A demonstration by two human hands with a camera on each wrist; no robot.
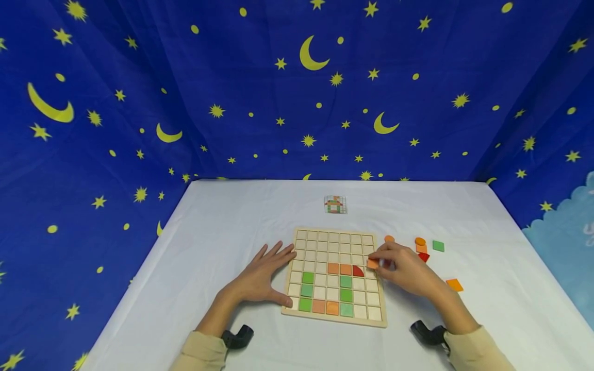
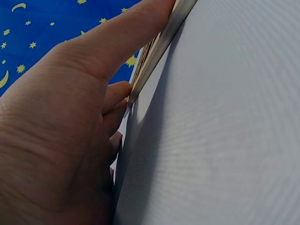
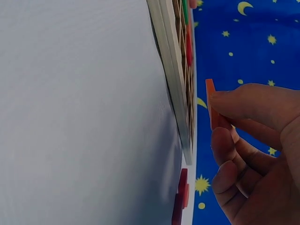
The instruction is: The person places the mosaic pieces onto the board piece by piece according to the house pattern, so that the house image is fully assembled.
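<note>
A wooden grid board (image 1: 334, 319) lies on the white table with green, orange and red tiles in some of its squares. My left hand (image 1: 260, 277) rests at the board's left edge, fingers spread, the thumb on its lower left corner. My right hand (image 1: 408, 269) pinches an orange tile (image 1: 373, 264) between thumb and fingers, over the board's right edge. The right wrist view shows that orange tile (image 3: 212, 104) edge-on, held above the board. A red quarter-round tile (image 1: 358, 271) sits in the grid just left of the held tile.
Loose pieces lie right of the board: an orange disc (image 1: 419, 241), a green tile (image 1: 438, 246), a red piece (image 1: 423, 256) and an orange tile (image 1: 455, 285). Another orange piece (image 1: 389, 239) is by the board's upper right. A pattern card (image 1: 335, 204) lies behind the board.
</note>
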